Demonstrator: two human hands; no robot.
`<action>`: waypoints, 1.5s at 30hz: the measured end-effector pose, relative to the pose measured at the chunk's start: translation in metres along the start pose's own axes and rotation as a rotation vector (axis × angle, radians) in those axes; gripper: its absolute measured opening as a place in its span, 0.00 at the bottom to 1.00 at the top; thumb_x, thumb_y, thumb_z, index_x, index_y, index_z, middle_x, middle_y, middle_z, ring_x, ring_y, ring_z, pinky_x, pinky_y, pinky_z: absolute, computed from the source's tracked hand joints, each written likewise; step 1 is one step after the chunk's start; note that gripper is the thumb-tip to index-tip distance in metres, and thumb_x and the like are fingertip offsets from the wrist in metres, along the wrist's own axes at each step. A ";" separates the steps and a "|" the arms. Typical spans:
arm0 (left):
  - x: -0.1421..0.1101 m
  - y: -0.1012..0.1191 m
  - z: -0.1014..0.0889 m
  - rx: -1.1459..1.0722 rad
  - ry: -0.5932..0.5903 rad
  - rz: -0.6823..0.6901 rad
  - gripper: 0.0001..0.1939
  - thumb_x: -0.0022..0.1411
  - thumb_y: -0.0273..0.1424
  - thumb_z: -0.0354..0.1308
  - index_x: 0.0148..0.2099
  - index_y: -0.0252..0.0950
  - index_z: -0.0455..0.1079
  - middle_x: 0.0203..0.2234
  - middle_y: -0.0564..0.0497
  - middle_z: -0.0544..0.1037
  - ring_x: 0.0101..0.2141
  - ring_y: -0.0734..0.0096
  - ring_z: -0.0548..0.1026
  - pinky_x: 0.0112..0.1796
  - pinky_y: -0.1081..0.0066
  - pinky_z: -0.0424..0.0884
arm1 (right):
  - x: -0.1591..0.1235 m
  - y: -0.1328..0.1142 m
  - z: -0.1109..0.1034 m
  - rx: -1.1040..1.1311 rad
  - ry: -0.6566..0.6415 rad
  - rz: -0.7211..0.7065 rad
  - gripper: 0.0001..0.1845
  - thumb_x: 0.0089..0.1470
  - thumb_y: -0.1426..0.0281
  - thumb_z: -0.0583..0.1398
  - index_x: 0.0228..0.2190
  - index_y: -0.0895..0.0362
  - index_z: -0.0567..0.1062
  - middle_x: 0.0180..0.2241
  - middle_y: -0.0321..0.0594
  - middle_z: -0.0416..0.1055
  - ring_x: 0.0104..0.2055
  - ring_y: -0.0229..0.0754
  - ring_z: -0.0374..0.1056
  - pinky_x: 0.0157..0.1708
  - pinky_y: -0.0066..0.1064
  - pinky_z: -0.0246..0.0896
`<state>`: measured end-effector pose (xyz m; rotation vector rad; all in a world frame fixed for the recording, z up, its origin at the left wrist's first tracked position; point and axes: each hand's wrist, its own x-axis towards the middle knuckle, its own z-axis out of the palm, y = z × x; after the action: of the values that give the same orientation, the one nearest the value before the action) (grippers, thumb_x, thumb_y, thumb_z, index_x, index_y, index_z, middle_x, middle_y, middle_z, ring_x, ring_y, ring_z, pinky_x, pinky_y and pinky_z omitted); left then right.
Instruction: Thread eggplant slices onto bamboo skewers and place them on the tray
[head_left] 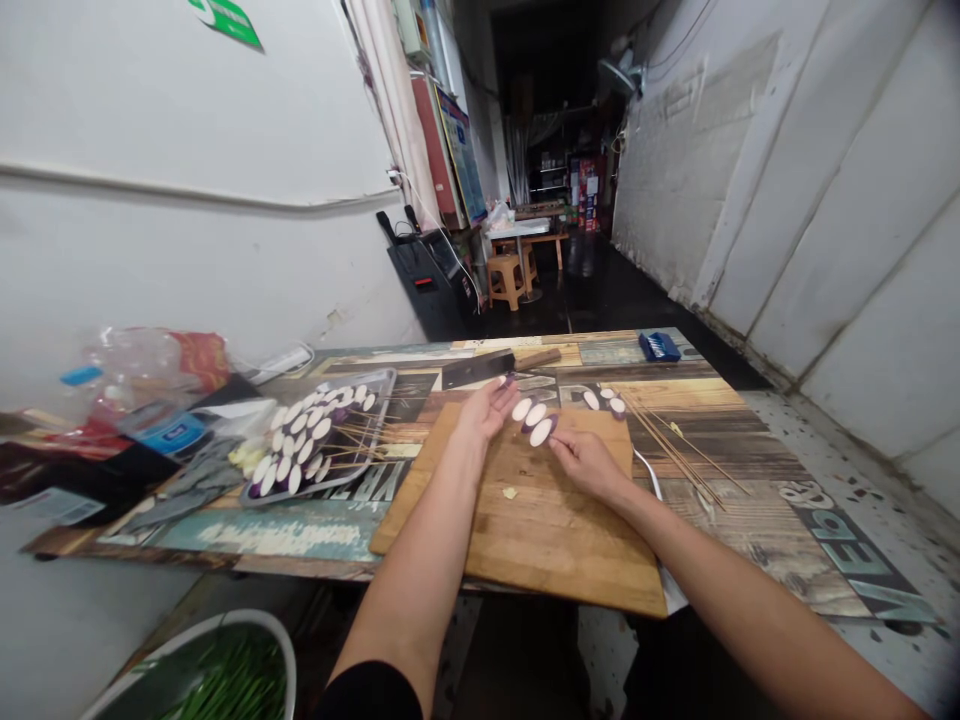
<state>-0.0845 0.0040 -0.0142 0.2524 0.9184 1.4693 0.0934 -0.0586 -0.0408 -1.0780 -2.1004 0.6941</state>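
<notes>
On the wooden cutting board [540, 520] my left hand [487, 405] lies with its fingers stretched out, the tips touching the end of a row of white eggplant slices with purple skin [531, 418]. My right hand [581, 452] pinches the near end of that row, apparently on a thin skewer I can barely see. Two more slices [604, 401] lie beyond the board. A metal tray [375, 425] at the left holds several skewered eggplant slices [304, 440].
A cleaver [495, 366] lies behind the board. Loose bamboo skewers [675, 445] lie to the right. A blue box [659, 346] sits at the far edge. Plastic bags and packets [142, 390] crowd the left end. A bowl of greens [217, 675] stands below.
</notes>
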 end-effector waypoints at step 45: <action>0.013 -0.002 -0.009 0.083 -0.031 0.073 0.06 0.52 0.21 0.59 0.36 0.27 0.70 0.27 0.45 0.75 0.26 0.75 0.74 0.25 0.79 0.71 | 0.000 0.000 0.000 0.010 0.007 0.009 0.15 0.53 0.72 0.49 0.24 0.59 0.73 0.19 0.35 0.66 0.22 0.36 0.59 0.25 0.24 0.49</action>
<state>-0.0910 0.0120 -0.0258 0.3722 0.9551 1.4914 0.0930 -0.0587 -0.0410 -1.0833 -2.0852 0.7035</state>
